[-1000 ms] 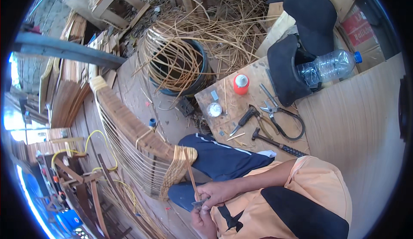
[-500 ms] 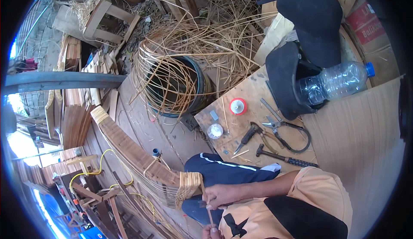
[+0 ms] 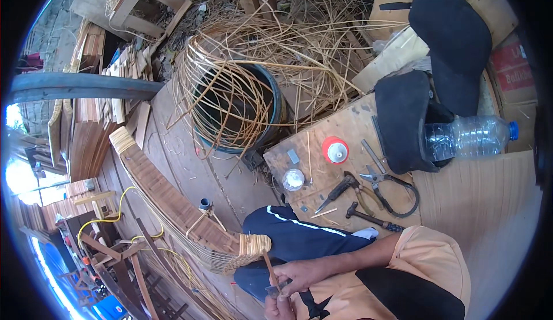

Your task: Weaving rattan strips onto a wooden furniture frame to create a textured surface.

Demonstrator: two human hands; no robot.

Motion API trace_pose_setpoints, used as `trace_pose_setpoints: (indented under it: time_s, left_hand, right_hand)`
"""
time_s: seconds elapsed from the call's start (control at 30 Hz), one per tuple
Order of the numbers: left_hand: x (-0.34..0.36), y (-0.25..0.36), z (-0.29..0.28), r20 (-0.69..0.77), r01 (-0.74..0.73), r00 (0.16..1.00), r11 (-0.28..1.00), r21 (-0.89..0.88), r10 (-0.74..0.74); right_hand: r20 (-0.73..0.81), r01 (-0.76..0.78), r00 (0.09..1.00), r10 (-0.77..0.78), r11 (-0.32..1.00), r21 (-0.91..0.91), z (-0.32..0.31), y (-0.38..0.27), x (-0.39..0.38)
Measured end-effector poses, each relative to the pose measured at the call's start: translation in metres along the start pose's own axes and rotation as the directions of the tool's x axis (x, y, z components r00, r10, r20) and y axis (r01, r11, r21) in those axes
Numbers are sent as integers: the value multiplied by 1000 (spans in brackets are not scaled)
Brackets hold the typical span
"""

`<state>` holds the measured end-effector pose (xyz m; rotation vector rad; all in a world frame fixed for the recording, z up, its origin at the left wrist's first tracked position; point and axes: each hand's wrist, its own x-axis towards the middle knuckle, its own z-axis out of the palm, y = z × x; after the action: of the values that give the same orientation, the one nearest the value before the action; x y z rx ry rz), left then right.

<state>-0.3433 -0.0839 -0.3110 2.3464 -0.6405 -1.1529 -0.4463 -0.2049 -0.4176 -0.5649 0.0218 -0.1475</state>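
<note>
A long curved wooden piece (image 3: 178, 205) with cane weaving along its lower side reaches toward my lap. Pale cane binding (image 3: 254, 243) wraps its near end. From there a flat brown rattan strip (image 3: 269, 268) runs down to my hands. My right hand (image 3: 299, 276) is closed, thumb pressed down, over the strip and a small dark metal blade (image 3: 273, 290) lying across it. Just below, almost touching it, my left hand (image 3: 279, 308) is closed around the lower part of the strip; its fingers are partly hidden at the picture's lower edge.
Right of my knee, a wooden board (image 3: 340, 141) bears shears (image 3: 397, 196), a hammer (image 3: 371, 216), a red-and-white bottle (image 3: 335, 149) and a small clear tub (image 3: 293, 179). Coiled cane (image 3: 230, 104) fills a dark bucket (image 3: 275, 95). A plastic bottle (image 3: 481, 137) lies beyond; a yellow cord (image 3: 118, 219) loops left.
My left hand has come up close to my right hand, which has dropped slightly with the blade along the strip. The whole view has shifted a little.
</note>
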Motion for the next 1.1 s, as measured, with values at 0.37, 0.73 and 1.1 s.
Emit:
trace_pose_setpoints:
  time_s: [0.37, 0.73, 1.1]
  left_hand:
    - [-13, -51, -52, 117, -76, 991, 987, 144, 59]
    - [-20, -60, -93, 191, -371, 918, 922, 110, 347]
    - [35, -68, -62, -11, -63, 998, 998, -18, 63]
  right_hand:
    - [-66, -10, 998, 25, 975, 222, -7, 10, 16]
    - [-704, -41, 693, 154, 984, 175, -35, -36, 9]
    - [-516, -193, 840, 169, 981, 8, -23, -1, 5]
